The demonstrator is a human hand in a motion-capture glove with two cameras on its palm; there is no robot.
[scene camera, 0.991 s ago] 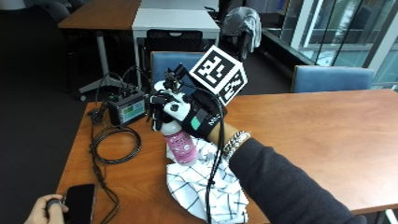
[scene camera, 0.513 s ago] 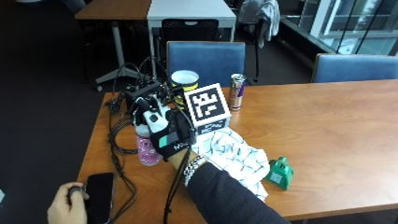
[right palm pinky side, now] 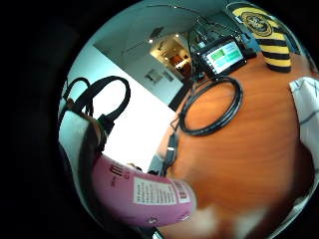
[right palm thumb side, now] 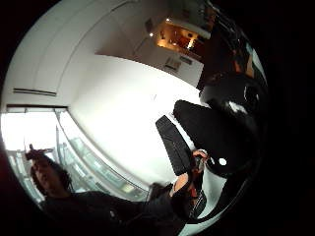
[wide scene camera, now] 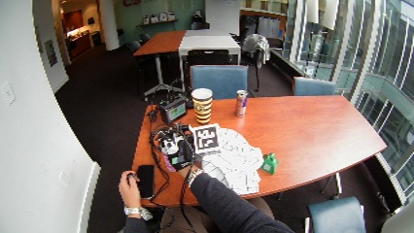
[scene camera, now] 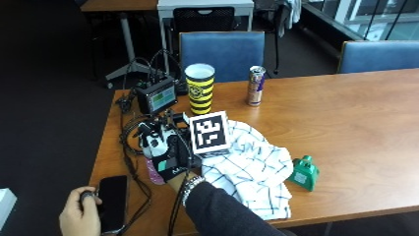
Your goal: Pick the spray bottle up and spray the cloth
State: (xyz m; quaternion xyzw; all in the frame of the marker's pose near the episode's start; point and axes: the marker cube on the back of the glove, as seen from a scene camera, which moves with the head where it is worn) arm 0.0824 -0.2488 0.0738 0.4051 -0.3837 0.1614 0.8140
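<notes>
Gloved right hand (scene camera: 169,156) gripping pink spray bottle (right palm pinky side: 144,197), raised

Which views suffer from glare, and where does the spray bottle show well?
Thumb side palm view: the bright wall and windows glare, and no bottle is recognisable. Little finger side palm view: a white wall glares beside the pink spray bottle, which shows well. Outside view: even light, with the bottle mostly hidden behind the gloved right hand.

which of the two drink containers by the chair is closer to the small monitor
The yellow-and-black striped cup; it stands right beside the small monitor, while the slim can sits farther along the table edge.
</notes>
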